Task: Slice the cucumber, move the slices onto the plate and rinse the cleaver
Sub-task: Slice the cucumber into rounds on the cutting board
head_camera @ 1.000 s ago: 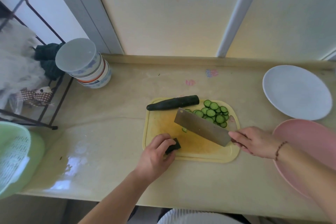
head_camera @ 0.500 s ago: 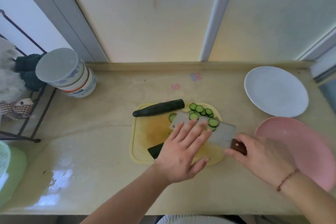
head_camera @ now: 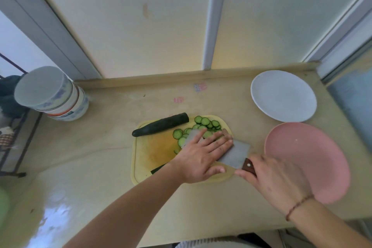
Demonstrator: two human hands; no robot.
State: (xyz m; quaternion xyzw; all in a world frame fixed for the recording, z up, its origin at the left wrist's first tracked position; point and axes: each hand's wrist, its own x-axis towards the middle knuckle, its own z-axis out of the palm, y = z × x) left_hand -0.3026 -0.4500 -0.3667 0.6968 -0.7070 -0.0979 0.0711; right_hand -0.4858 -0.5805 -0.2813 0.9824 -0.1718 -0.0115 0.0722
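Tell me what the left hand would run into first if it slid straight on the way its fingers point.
Probably the cucumber slices piled at the far right of the cutting board. The left hand lies flat on the cleaver, fingers aimed up-right; beyond is bare counter.

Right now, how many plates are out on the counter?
2. A white plate lies at the back right of the counter, and a pink plate lies just in front of it, beside the cutting board. Neither holds anything.
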